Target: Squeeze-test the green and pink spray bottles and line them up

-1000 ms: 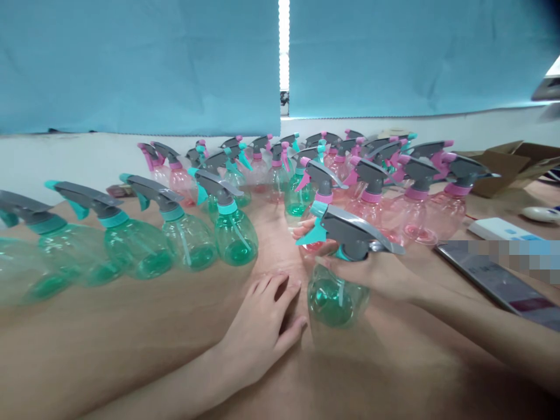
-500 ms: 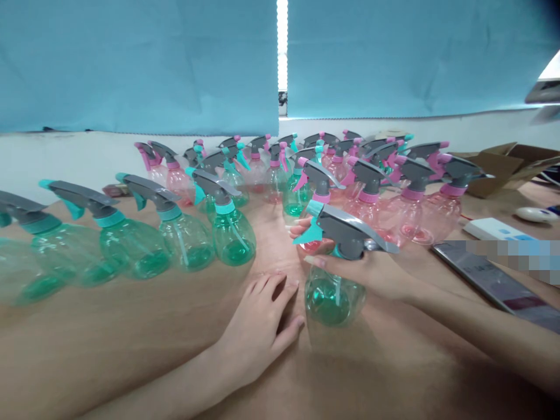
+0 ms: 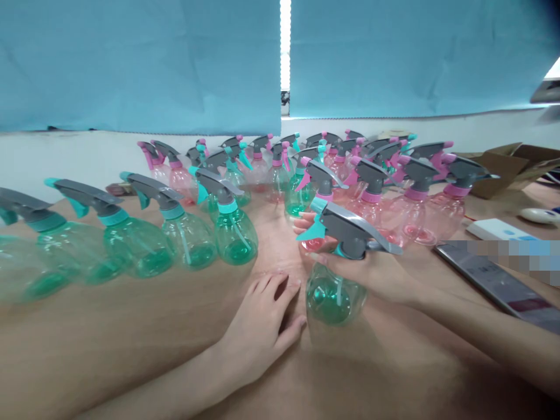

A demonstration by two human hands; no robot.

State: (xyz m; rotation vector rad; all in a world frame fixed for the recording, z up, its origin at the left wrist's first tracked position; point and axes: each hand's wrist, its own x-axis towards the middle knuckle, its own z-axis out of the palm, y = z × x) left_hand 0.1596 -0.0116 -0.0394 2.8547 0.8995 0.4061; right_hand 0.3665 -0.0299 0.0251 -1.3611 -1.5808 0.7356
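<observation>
My right hand (image 3: pixel 371 274) is closed around the neck of a green spray bottle (image 3: pixel 332 300) with a grey head and turquoise trigger. The bottle is upright in front of me, its fingers-side partly hidden behind the spray head. My left hand (image 3: pixel 262 315) rests on the wooden table (image 3: pixel 144 344), fingers spread and slightly bent, holding nothing. It lies just left of the held bottle, apart from it. Beyond it and to the left stands a row of green spray bottles, the nearest green bottle (image 3: pixel 237 239) closest to my left fingertips.
Pink spray bottles (image 3: pixel 371 213) stand in a row behind my right hand, with several mixed ones further back. A phone (image 3: pixel 494 286), a white box (image 3: pixel 499 230), a white mouse (image 3: pixel 539 216) and an open cardboard box (image 3: pixel 503 169) lie at right. Blue cloth (image 3: pixel 140 64) hangs behind.
The whole view has shifted a little to the right in the picture. Both hands keep their poses, and the right one still grips the green spray bottle.
</observation>
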